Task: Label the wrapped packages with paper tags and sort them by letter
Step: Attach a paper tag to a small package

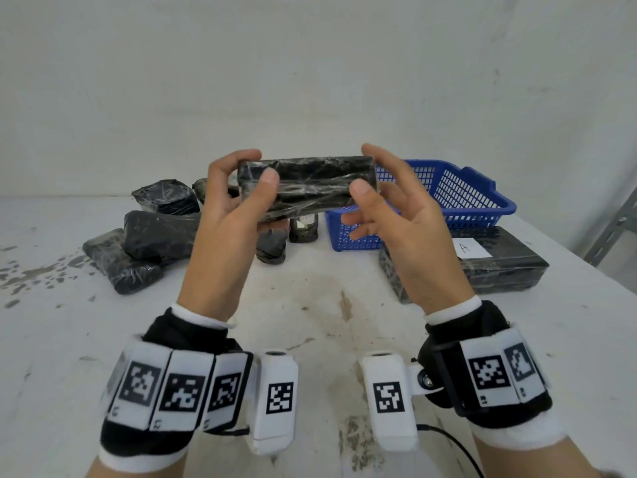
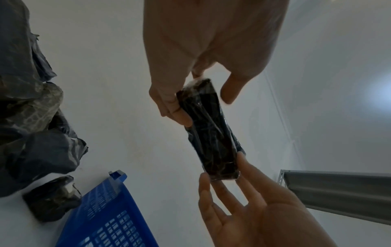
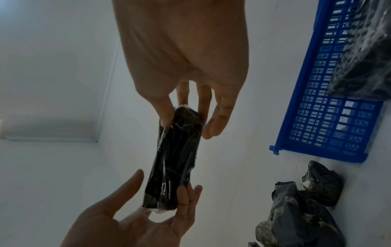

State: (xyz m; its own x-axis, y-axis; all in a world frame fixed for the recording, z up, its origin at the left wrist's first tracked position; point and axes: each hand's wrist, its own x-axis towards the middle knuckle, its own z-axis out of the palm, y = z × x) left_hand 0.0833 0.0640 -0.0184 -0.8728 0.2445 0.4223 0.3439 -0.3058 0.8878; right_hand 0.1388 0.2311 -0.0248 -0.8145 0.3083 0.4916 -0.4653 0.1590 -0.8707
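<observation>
Package (image 1: 305, 188), a long black block in clear film, is held lengthwise above the table (image 1: 327, 305), left hand (image 1: 234, 201) pinching one end, right hand (image 1: 396, 215) the other. It looks stiff, light and slick; end grips suit it. Pale stained tabletop, bare wall, blue basket (image 1: 458, 198) behind.

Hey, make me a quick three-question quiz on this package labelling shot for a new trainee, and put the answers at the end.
1. True or false: both hands hold the same wrapped package above the table.
2. Which letter is on the paper tag of the long package at the right? A, B or C?
3. Fill in: the blue basket stands ___ that tagged package.

Key
1. True: left hand at one end, right hand at the other.
2. A.
3. Behind.
</observation>
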